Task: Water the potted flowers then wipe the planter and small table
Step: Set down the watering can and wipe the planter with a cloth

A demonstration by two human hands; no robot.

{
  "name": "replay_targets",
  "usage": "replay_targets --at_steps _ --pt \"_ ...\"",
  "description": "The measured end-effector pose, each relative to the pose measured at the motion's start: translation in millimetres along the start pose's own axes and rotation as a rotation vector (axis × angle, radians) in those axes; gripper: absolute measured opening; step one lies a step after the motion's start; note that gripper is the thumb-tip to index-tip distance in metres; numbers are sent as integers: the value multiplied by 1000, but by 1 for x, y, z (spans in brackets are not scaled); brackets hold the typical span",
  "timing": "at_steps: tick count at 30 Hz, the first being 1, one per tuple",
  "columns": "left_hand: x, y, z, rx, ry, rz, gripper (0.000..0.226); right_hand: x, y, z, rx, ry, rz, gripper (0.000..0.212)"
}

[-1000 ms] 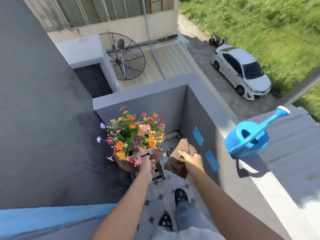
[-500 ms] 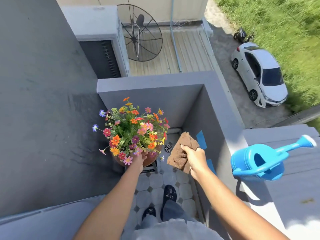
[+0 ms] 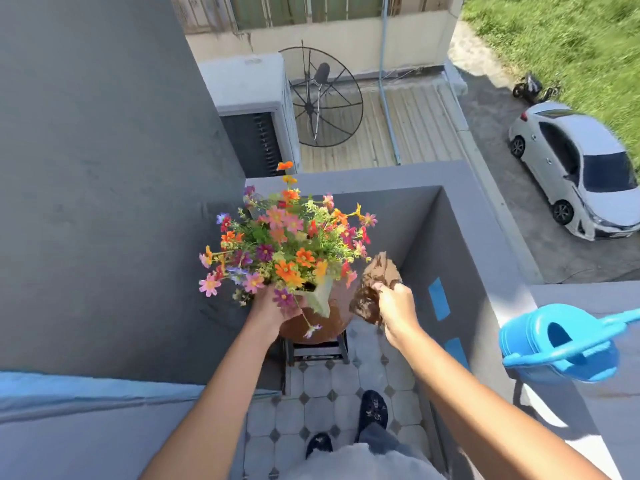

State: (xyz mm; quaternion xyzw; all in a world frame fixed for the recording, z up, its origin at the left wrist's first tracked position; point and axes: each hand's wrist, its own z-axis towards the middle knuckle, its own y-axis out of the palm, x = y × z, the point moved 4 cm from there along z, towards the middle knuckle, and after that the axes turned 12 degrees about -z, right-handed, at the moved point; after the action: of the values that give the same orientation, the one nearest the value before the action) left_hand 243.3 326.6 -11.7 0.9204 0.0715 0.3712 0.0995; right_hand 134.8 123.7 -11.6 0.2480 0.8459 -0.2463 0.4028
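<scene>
A round brown planter (image 3: 323, 322) full of colourful flowers (image 3: 287, 244) is lifted just above a small dark table (image 3: 317, 351) in the balcony corner. My left hand (image 3: 272, 308) grips the planter's left rim, partly under the blooms. My right hand (image 3: 394, 308) is shut on a crumpled brown cloth (image 3: 375, 282), held against the planter's right side. A blue watering can (image 3: 561, 344) stands on the parapet ledge to my right, spout pointing right.
Grey walls (image 3: 104, 202) close in the narrow balcony on the left, far side and right. The tiled floor (image 3: 322, 410) shows my two dark shoes. Blue tape patches (image 3: 439, 297) mark the right wall. Below are a satellite dish and a white car.
The planter has risen toward me off the small table, carried in my left hand. My right hand has brought the cloth up against the planter's right side. The view has shifted.
</scene>
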Motion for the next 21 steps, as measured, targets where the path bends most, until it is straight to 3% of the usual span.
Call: replay_targets --at_steps 4,6,8,10,12,14,15,18,21 --pt "40 -1 -33 -91 25 81 36 -57 11 -17 -59 -211 183 45" --pt "52 -2 -51 -151 24 127 38 -78 17 -28 -73 -371 46 31" --pt "61 -2 -68 -203 34 141 38 -84 35 -38 -113 -442 -218 32" --pt "70 -3 -79 -231 46 134 36 -92 42 -54 29 -404 -193 36" --pt "78 -3 -89 -257 52 96 33 -104 50 -73 178 -591 -170 32" --pt "84 -1 -95 -283 63 67 33 -98 60 -97 185 -687 -216 11" --pt "87 1 -99 -291 71 43 33 -88 64 -107 190 -697 -254 10" --pt "94 3 -106 -312 103 -6 34 -61 71 -129 245 -803 -460 55" --pt "102 4 -116 -328 121 -49 35 -56 69 -143 278 -927 -516 60"
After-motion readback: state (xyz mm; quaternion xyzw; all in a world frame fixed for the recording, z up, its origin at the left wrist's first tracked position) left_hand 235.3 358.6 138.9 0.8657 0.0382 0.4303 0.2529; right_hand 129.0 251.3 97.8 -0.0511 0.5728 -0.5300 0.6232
